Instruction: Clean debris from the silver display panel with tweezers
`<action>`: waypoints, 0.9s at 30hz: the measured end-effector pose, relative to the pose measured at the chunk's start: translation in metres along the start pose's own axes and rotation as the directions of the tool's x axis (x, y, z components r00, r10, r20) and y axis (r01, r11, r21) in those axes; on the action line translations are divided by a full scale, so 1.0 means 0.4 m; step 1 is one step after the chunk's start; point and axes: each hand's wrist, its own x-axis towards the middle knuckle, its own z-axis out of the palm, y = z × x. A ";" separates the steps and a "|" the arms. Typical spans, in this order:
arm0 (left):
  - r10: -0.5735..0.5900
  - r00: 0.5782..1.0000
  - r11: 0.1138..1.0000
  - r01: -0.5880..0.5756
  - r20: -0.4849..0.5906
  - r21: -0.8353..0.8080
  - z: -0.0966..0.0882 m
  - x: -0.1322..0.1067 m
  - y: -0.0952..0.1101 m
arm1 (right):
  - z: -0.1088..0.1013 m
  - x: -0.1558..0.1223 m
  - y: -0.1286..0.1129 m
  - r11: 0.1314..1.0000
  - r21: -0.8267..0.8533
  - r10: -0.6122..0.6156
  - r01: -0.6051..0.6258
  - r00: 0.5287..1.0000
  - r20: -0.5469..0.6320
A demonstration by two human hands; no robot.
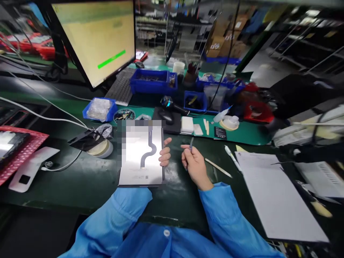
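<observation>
Holding: left grip (165, 154) is closed on the right edge of a flat silver panel (141, 157), fingers wrapped over its front. Panel sits mid-view above the dark counter (88, 179), just ahead of the blue sleeves; can't tell if its lower edge rests on it. Right grip (195, 165) pinches a thin tool (190, 144), tip up, just beside the panel, not touching. Wooden stick (218, 167), white pen (231, 156) and paper sheet (274, 193) lie to the right. Monitor (99, 39), keyboard (120, 87) and blue bins (150, 80) at the back.
</observation>
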 end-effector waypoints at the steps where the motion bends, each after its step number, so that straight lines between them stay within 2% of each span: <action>1: 0.011 1.000 1.000 -0.011 -0.009 -0.013 -0.003 -0.001 0.004 | 0.005 -0.011 0.008 0.997 -0.061 0.056 -0.052 0.996 0.073; 2: 0.021 1.000 1.000 -0.022 -0.021 -0.020 -0.007 -0.001 0.008 | 0.009 -0.021 0.013 0.988 -0.136 0.091 -0.074 0.988 0.123; 4: 0.041 0.999 0.999 -0.042 -0.035 -0.031 -0.016 -0.002 0.017 | 0.015 -0.040 0.013 0.945 -0.326 0.110 -0.041 0.974 0.196; 8: 0.069 0.998 0.995 -0.068 0.009 -0.077 -0.038 -0.004 0.025 | 0.013 -0.066 0.000 0.717 -0.680 0.100 0.157 0.941 0.323; 11: 0.085 0.996 0.994 -0.084 0.006 -0.069 -0.042 -0.004 0.027 | 0.008 -0.072 -0.004 0.555 -0.783 0.016 0.281 0.937 0.348; 13: 0.066 0.997 0.997 -0.068 -0.029 -0.037 -0.039 -0.001 0.029 | 0.006 -0.071 -0.008 0.508 -0.787 -0.095 0.351 0.930 0.354; 15: 0.039 0.999 0.999 -0.039 -0.038 -0.008 -0.037 0.002 0.029 | 0.007 -0.073 -0.015 0.550 -0.737 -0.201 0.392 0.919 0.338; 16: 0.027 0.999 1.000 -0.027 -0.027 0.004 -0.038 0.002 0.029 | 0.009 -0.076 -0.020 0.614 -0.688 -0.213 0.387 0.920 0.328; 17: 0.026 1.000 1.000 -0.026 -0.012 0.009 -0.039 0.001 0.027 | 0.013 -0.080 -0.024 0.699 -0.619 -0.185 0.357 0.927 0.326; 19: 0.046 0.999 0.999 -0.046 0.028 -0.001 -0.042 -0.005 0.023 | 0.022 -0.094 -0.027 0.872 -0.440 -0.040 0.215 0.927 0.374; 21: 0.057 0.995 0.998 -0.057 0.079 -0.009 -0.041 -0.017 0.015 | 0.037 -0.111 -0.020 0.962 -0.272 0.123 0.007 0.880 0.459; 24: 0.012 0.988 0.999 -0.018 0.154 0.038 -0.037 -0.034 -0.001 | 0.062 -0.137 -0.003 0.963 -0.109 0.268 -0.248 0.803 0.533; 25: 0.001 0.985 0.998 -0.012 0.173 0.062 -0.037 -0.037 -0.007 | 0.070 -0.142 0.000 0.951 -0.078 0.291 -0.299 0.785 0.546; 27: 0.005 0.980 0.996 -0.023 0.197 0.090 -0.047 -0.038 -0.016 | 0.082 -0.147 0.001 0.947 -0.044 0.286 -0.319 0.770 0.571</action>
